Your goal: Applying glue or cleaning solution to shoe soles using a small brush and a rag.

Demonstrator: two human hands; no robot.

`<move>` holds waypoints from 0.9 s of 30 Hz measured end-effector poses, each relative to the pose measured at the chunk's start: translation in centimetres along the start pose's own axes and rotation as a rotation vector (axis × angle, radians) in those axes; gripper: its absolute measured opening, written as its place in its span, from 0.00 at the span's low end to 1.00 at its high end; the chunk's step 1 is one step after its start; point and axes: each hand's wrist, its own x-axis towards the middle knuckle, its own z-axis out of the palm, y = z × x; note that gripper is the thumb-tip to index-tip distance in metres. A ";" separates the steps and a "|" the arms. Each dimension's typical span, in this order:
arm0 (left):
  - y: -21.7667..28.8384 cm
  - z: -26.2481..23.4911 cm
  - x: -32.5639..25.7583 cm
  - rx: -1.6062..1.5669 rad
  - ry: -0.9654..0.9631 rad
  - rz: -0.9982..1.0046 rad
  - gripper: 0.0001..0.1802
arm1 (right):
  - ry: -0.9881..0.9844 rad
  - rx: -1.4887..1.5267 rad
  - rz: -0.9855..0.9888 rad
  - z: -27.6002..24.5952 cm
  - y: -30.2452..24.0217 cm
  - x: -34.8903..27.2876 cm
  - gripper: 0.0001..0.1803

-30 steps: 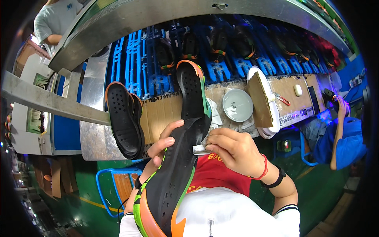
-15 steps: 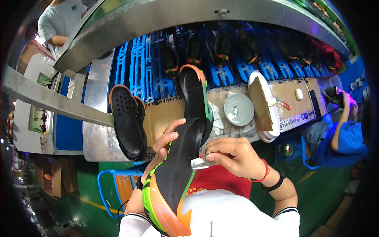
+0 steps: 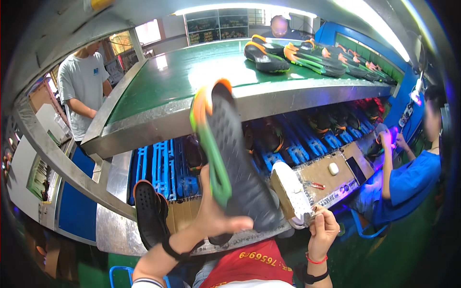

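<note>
My left hand (image 3: 211, 218) is closed around the side of a shoe sole (image 3: 235, 149), black inside with an orange and green rim. It is raised and tilted, its orange end up over the edge of the conveyor. My right hand (image 3: 322, 233) pinches a small greyish flat piece (image 3: 309, 218), whose kind I cannot make out, close to the lower end of a white tray-like block (image 3: 300, 204) with cardboard on it. To the left of my left hand, another black sole (image 3: 151, 211) with an orange rim leans on the bench. The raised sole hides part of the bench.
A green conveyor (image 3: 182, 77) with a metal edge carries several soles (image 3: 312, 60). Below it, blue racks (image 3: 161, 165) hold more soles. A white oval case (image 3: 333, 168), a dark flat rectangle (image 3: 356, 166) and a red tool (image 3: 314, 185) lie on cardboard. A co-worker (image 3: 408, 175) sits at right; another (image 3: 84, 91) stands at left.
The view has tilted up, showing the conveyor top. My left hand has lifted the sole away from my body and turned it orange end up. My right hand has moved right, away from the sole.
</note>
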 end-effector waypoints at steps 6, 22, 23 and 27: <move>5.6 2.5 14.4 -0.420 0.117 -0.190 0.30 | -0.079 0.020 0.053 0.1 0.0 -0.7 0.05; 1.1 -19.3 -17.6 2.113 0.599 -0.383 0.23 | -0.473 -0.174 0.119 3.2 5.0 -2.3 0.03; 0.8 -19.6 -18.2 2.236 0.564 -0.429 0.21 | -0.480 -0.192 0.139 3.3 5.3 -2.4 0.03; 0.2 -20.2 -18.9 2.317 0.564 -0.551 0.18 | -0.536 -0.343 0.026 4.3 6.0 -2.3 0.04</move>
